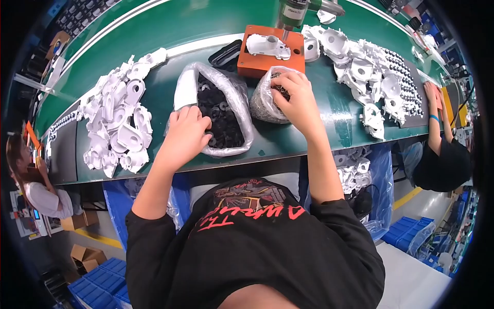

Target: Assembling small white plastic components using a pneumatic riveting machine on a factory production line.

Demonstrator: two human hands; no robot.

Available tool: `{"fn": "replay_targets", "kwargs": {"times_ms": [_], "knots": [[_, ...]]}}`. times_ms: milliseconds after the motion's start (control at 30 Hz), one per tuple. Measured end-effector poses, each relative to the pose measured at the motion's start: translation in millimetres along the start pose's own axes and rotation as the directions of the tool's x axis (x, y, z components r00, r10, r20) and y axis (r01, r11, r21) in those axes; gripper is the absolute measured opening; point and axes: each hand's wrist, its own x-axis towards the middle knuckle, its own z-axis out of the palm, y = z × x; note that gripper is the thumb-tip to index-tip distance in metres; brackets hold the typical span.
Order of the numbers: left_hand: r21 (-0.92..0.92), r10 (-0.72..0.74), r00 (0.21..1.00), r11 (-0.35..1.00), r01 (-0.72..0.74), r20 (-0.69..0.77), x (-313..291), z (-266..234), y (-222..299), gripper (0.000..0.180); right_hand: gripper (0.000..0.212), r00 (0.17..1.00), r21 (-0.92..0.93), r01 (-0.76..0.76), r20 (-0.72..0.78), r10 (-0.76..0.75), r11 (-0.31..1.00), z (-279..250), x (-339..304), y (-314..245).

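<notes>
Parts heap [109,103] left of our left hand [184,133], bag [244,116] just right; our right hand [297,98] partly inside second bag [265,109], block [248,67] beyond, second heap [355,82] rightward.

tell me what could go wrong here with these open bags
The right hand reaches into the small clear bag; catching its rim might tip it and spill its contents.

The larger bag of black parts lies near the table's front edge, so a tug from the left hand could drag it over.

Blue crates [98,285] and an open cardboard box [89,258] stand near a yellow floor stripe [99,239] at left.
</notes>
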Motion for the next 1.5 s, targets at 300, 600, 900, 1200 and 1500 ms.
{"fn": "replay_targets", "kwargs": {"times_ms": [300, 600, 900, 1200, 1500], "knots": [[-0.037, -0.016, 0.997, 0.999, 0.019, 0.077, 6, -7, 5, 0.017, 0.011, 0.995, -0.003, 0.054, -0.089, -0.054, 0.999, 0, 1, 2], [-0.172, -0.017, 0.994, 0.984, 0.036, 0.110, 8, -18, -6, 0.018, 0.009, 0.989, 0.039, 0.063, -0.138, -0.057, 0.997, 1, -1, 5], [-0.379, 0.025, 0.998, 0.924, -0.044, -0.055, 47, -39, -16, 0.016, 0.010, 0.980, -0.015, 0.125, -0.153, -0.126, 0.992, 2, 0, 8], [-0.807, -0.151, 0.982, 0.590, -0.002, -0.113, 179, -31, -29, 0.024, 0.009, 0.971, 0.072, 0.153, -0.197, -0.137, 0.986, 3, 0, 8], [-0.746, 0.033, 0.999, 0.666, -0.017, 0.006, 288, -12, -10, 0.022, 0.010, 0.967, 0.118, 0.111, -0.240, -0.081, 0.987, 3, -2, 9]]}}
